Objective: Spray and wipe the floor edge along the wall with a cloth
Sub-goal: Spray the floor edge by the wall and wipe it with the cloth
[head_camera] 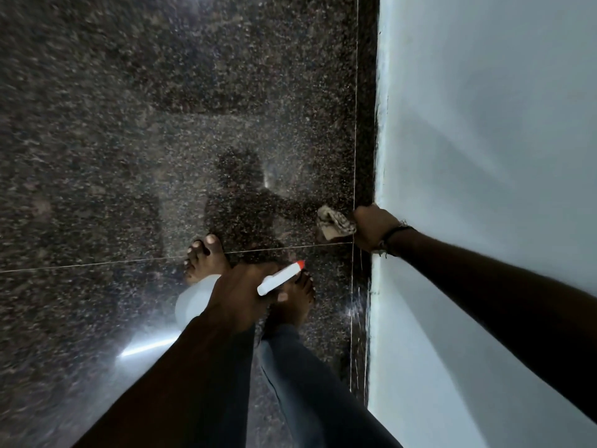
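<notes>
The right hand (371,226) is gripping a bunched cloth (334,225), its fingers clenched round the fabric, and the cloth is sitting low at the floor edge (366,156) where the dark speckled floor (129,140) is meeting the pale wall (484,124). The left hand (240,294) is holding a white spray bottle (193,302) with a red-tipped nozzle (280,277), fingers wrapped round its neck, the nozzle pointing toward the wall side.

Judging from here, the risks are mostly underfoot — the person is standing barefoot, feet (206,257) close to the edge strip, and wet streaks are glinting on the floor near the wall lower down, so a slip on polished stone looks possible if more liquid is landing there. The bunched cloth may also be skipping the tight seam, since only part of it seems to be meeting the floor. A stray spray could be wetting the wall instead of the strip.

Much is hard to read: the light is dim, the floor is blurred toward the left, the bottle's body is mostly hidden behind the left forearm, and whether the cloth is truly pressing the floor — or just hanging near it — I cannot tell.
</notes>
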Demonstrator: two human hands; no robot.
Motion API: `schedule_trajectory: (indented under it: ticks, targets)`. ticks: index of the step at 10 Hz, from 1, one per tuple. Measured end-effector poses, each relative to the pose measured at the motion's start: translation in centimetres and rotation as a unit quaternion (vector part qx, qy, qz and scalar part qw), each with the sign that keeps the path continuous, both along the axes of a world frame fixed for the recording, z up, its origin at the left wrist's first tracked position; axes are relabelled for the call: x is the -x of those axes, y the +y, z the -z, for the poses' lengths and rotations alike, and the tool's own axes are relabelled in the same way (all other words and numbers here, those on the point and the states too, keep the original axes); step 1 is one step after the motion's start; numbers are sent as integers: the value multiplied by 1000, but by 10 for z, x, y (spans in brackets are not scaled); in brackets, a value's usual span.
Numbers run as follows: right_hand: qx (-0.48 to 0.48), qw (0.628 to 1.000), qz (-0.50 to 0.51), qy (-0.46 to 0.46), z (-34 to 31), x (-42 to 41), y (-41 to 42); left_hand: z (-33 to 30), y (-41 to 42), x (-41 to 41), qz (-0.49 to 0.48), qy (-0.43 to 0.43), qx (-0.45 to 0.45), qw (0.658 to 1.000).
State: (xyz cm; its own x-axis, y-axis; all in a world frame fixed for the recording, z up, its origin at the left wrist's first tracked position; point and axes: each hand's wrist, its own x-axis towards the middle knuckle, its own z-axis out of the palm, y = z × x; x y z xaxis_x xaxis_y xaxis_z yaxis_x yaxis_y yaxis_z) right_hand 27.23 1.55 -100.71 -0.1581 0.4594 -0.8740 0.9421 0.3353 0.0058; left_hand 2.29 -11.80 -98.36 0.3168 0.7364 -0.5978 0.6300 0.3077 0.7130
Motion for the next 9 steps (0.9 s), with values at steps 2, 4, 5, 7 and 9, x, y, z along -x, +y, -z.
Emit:
schedule_trajectory:
  ticks: [2, 4, 5, 7, 9]
  targets:
    - [-61, 990, 104, 74, -13, 7, 22, -11, -2, -25, 14, 14, -7, 1000]
    - [-39, 998, -31, 28, -19, 27, 26, -10, -12, -27, -41, -8, 1, 999]
    - [-20, 986, -158, -39, -1, 22, 6, 0, -20, -26, -54, -25, 19, 998]
    - [-18, 965, -242, -96, 49, -14, -65, 10, -38, -24, -65, -24, 21, 997]
    - [-61, 961, -260, -69, 62, -36, -95, 6, -50, -15, -46, -25, 30, 998]
